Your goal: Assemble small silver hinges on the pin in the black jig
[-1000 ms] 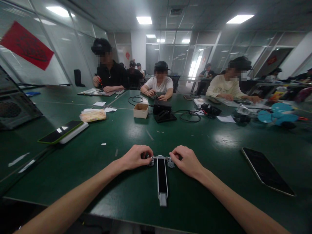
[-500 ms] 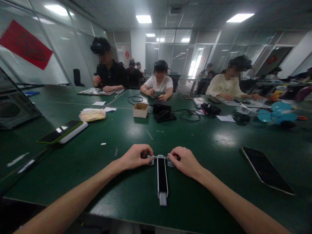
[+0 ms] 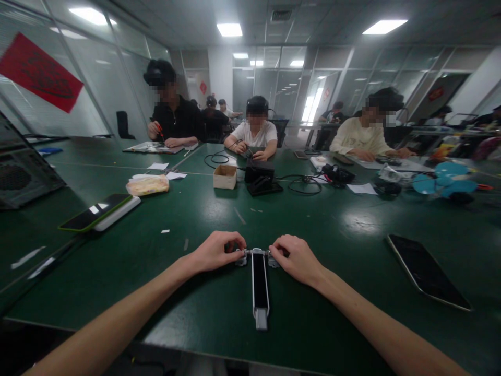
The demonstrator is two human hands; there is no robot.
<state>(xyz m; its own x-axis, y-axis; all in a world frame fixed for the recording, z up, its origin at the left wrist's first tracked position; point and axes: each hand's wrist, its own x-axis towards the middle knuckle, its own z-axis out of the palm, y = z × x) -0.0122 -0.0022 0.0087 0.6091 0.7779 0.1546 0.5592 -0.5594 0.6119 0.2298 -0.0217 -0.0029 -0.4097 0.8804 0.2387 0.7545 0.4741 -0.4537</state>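
A long, narrow device (image 3: 260,287) with a black face, white edges and a pale grey tab (image 3: 261,319) lies on the green table, its tab end toward me. A thin bar joins its far end to a small metal bracket on each side. My left hand (image 3: 219,251) pinches the left metal bracket (image 3: 241,260) between thumb and fingers. On the other side, my right hand (image 3: 295,256) has its fingertips closed on the right metal bracket (image 3: 273,262). My fingers partly cover both brackets, so their exact shape is hard to make out.
A phone (image 3: 428,272) lies to my right. On the left are a green-edged phone (image 3: 96,213) and a food packet (image 3: 147,185). Ahead stand a small open box (image 3: 225,177) and a black stand (image 3: 261,183) among cables. Several people work across the table.
Both hands keep their pinch at the two brackets, and the device stays in place. The whole view has shifted very slightly.
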